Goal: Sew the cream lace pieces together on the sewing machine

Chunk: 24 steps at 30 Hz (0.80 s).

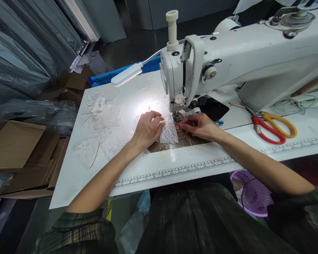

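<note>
White lace fabric (168, 134) lies under the needle area of a white sewing machine (178, 81), over a brown metal plate (193, 140). My left hand (149, 127) rests on the lace just left of the presser foot (178, 116), its fingers curled and gripping the fabric. Close to the right edge of the lace, my right hand (198, 126) has thumb and fingers pinched together. Whatever is between those fingertips is too small to make out. More white lace pieces (102, 111) spread over the left of the table.
Red- and yellow-handled scissors (270, 125) and a black phone-like slab (213, 107) lie right of the needle. A lit lamp (127, 74) hangs over the lace. A ruler strip (175, 173) runs along the table's front. Cardboard boxes (18, 144) stand left; a purple basket (254, 197) sits below.
</note>
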{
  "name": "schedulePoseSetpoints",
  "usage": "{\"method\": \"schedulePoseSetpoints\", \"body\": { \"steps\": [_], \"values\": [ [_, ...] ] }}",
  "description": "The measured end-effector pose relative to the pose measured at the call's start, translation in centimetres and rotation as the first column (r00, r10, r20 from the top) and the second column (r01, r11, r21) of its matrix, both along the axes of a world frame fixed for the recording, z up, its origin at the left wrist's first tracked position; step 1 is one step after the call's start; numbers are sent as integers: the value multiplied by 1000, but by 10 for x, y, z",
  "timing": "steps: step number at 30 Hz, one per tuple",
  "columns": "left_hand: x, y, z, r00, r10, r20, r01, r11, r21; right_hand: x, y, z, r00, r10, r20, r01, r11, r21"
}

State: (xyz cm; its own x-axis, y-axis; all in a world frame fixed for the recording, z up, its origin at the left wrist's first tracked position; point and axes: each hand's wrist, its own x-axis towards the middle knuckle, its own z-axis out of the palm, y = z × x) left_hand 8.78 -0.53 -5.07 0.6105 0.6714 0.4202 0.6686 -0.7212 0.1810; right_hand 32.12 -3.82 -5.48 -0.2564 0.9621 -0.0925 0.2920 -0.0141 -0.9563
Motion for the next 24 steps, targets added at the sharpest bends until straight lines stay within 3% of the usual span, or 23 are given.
{"method": "schedulePoseSetpoints", "body": {
  "steps": [5, 8, 11, 15, 17, 20, 24],
  "values": [
    [0, -17, -2, 976, -214, -28, 208, 968, -143, 5, 1, 2, 973, 88, 213, -133, 969, 207],
    [-6, -25, 1, 946, -321, -29, 308, 927, -215, 5, 7, 2, 920, 138, 367, -273, 897, 347],
    [-8, -32, 1, 960, -275, 53, 280, 939, -197, 1, 14, -2, 864, 192, 465, -408, 807, 426],
    [-5, -35, -10, 979, -164, 117, 180, 975, -135, -8, 17, -8, 772, 186, 608, -497, 773, 394],
    [-4, -35, -14, 984, -170, 53, 176, 976, -127, -11, 15, -10, 754, 174, 633, -507, 767, 394],
    [-3, -35, -17, 987, -158, -15, 155, 982, -112, -11, 14, -13, 818, 164, 552, -448, 783, 431],
    [-5, -37, -17, 990, -137, -38, 133, 986, -96, -2, 15, -12, 958, 183, 222, -250, 910, 329]
  ]
}}
